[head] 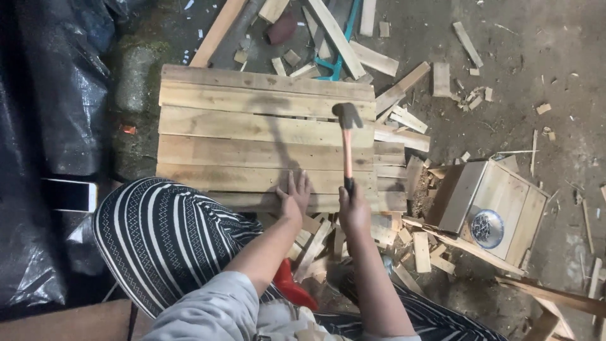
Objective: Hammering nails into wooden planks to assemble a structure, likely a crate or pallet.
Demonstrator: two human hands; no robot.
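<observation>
Slatted wooden panel lies flat on the floor, centre frame. Left hand, fingers spread open, presses its near edge, apparently to steady it. Right hand, fingers closed, grips hammer raised over the slats. Offcuts litter the right.

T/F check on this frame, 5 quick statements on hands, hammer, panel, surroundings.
1. The right hand grips a hammer by the low end of its handle. True.
2. The left hand holds a saw. False: it lies flat, fingers spread, on the near edge of the slatted wooden panel.
3. The hammer head is over the panel's right part. True.
4. A small wooden box with a round metal dish on it stands left of the panel. False: it stands to the right, among wood offcuts.
5. The panel is painted blue. False: it is bare pale wood.
</observation>
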